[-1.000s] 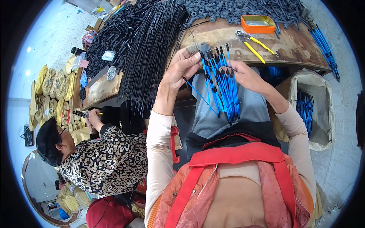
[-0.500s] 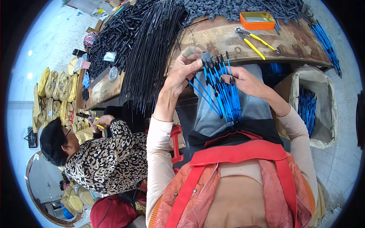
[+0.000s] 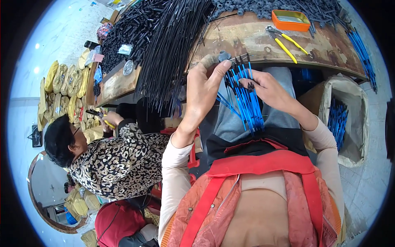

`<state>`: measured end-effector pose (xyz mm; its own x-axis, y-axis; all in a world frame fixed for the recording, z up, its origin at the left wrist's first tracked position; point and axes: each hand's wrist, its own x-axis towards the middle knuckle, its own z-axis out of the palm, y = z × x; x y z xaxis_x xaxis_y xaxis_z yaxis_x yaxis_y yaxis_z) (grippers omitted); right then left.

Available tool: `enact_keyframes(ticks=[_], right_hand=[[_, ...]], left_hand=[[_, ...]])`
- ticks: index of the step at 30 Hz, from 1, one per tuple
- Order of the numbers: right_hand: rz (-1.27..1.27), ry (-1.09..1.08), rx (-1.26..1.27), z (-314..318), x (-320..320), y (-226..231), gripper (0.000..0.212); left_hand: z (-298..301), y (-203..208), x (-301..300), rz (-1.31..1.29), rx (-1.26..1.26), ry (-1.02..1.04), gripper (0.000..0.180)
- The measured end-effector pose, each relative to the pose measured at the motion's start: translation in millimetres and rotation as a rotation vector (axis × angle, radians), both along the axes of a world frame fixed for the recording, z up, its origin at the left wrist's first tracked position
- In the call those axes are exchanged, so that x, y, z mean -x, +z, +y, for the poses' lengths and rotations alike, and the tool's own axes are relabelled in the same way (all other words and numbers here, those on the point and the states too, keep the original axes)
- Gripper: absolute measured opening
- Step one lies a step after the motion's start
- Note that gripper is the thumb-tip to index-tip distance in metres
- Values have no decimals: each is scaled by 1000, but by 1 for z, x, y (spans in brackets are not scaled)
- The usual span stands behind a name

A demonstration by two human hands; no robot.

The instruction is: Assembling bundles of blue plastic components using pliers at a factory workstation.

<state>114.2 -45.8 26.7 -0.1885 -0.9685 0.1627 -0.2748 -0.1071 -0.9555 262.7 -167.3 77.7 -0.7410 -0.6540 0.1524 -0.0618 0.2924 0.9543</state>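
I observe the fingers of the left hand [image 3: 201,88] pinched on a stubby grey plastic fitting [image 3: 224,55], located at the thumb tip. The fingers of the right hand [image 3: 272,91] grip the upper part of a bundle of thin blue rods with black ends [image 3: 249,105]. Beyond, the brown wooden bench [image 3: 242,37] carries yellow-handled pliers [image 3: 286,50] and an orange rectangular tin [image 3: 290,25].

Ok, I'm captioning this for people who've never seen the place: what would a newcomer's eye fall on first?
Probably the bright blue rods at the centre, bunched between the left hand and right hand, with a grey fitting by the left thumb. Next, the fan of thin black rods hanging over the table edge, left of centre. At upper right, the yellow-handled pliers and orange tin stand out.
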Motion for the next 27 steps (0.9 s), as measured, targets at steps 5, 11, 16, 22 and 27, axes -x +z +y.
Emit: enact_keyframes(ticks=[5,11,16,22,27], right_hand=[[26,-8,-9,0,3,6,15],[70,15,74,1,8,8,19],[35,83,-43,10,8,6,26],[-137,90,-33,12,9,-22,25],[-96,61,-58,14,6,-19,21]], left_hand=[[-10,-1,5,103,-120,-66,24],[-32,-5,8,179,-357,-282,26],[-35,-18,12,167,-458,-435,28],[-3,-26,14,75,-196,-218,28],[9,-24,16,54,-19,-108,25]])
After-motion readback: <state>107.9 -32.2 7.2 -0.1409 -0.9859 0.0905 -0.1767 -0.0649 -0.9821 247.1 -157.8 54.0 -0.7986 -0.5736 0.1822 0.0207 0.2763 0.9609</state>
